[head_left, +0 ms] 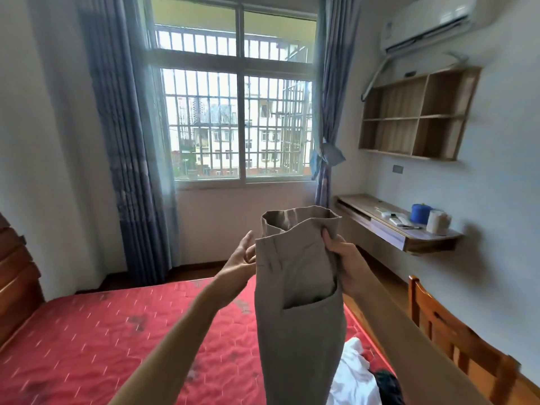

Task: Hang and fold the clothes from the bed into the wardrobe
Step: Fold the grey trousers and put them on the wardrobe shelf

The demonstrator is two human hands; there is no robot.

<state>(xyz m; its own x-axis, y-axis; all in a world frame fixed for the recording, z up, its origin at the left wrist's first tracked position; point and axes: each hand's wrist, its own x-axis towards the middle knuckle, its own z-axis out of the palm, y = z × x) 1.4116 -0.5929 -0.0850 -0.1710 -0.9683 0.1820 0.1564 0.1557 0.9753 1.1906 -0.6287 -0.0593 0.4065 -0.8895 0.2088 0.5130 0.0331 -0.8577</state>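
Observation:
A pair of beige trousers [301, 302] hangs upright in front of me above the bed [102, 340], waistband on top and a slanted pocket facing me. My right hand [343, 258] pinches the waistband's right edge. My left hand [244, 260] is at the waistband's left edge, fingers spread, thumb behind the cloth. A white garment [355, 372] and a black garment [387, 384] lie on the bed's near right corner. The wardrobe is out of view.
The bed has a red quilted cover and a dark wooden headboard [14, 276] at left. A wooden chair [455, 340] stands at the right. A wall desk [403, 229] with a blue container, a wall shelf [415, 115] and the curtained window [239, 112] lie ahead.

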